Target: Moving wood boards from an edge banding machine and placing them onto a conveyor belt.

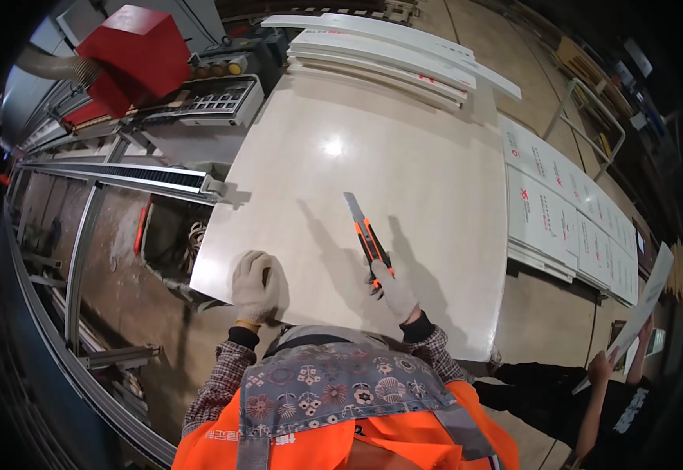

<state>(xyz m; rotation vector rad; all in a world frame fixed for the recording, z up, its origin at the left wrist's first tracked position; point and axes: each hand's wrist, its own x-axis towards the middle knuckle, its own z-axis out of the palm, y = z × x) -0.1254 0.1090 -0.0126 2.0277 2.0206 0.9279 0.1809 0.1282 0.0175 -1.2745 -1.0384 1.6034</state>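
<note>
In my gloved right hand (395, 291) is an orange and black utility knife (372, 244), its long blade extended and pointing away from me. The knife is held above a broad, pale, glossy board (310, 133), on which its shadow falls. My left hand (254, 286), in a light knitted glove, rests by the near left edge of the board, fingers curled down. Its fingertips are turned from view, so whether they are closed on anything does not show.
White panels (380, 59) lie stacked at the board's far end. More printed panels (545, 204) are piled to the right, where another person (619, 407) holds a white strip (639, 313). On the left stand a metal-railed machine (122, 174) and a red housing (134, 59) with a hose.
</note>
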